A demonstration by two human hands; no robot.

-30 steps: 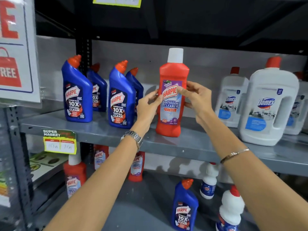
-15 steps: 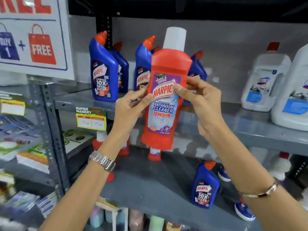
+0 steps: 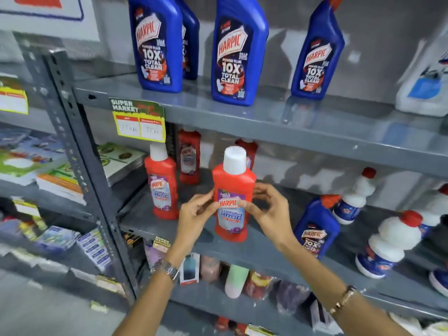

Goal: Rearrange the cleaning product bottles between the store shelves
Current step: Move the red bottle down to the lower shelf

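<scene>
Both hands bracket the red Harpic bathroom cleaner bottle in the head view: the left hand presses thumb and fingertips against its left edge at label height, and the right hand does the same on the right edge, fingers curled loosely, not wrapped round. Each hand is half closed, pinching the bottle between them.

A second ago this bottle stood on the upper shelf beside the blue Harpic bottles; half a second ago it was in the air in front of that shelf. Now it is down on the middle shelf, upright near the front edge, its base apparently touching or just about to touch the metal; I cannot tell which. It sits just right of another red bottle, with two more red ones behind.

So the move from the blue row to the red group looks all but finished. What remains, by my judgement, is to settle it, release it, and perhaps deal with the stray blue bottle on this same shelf to the right.
</scene>
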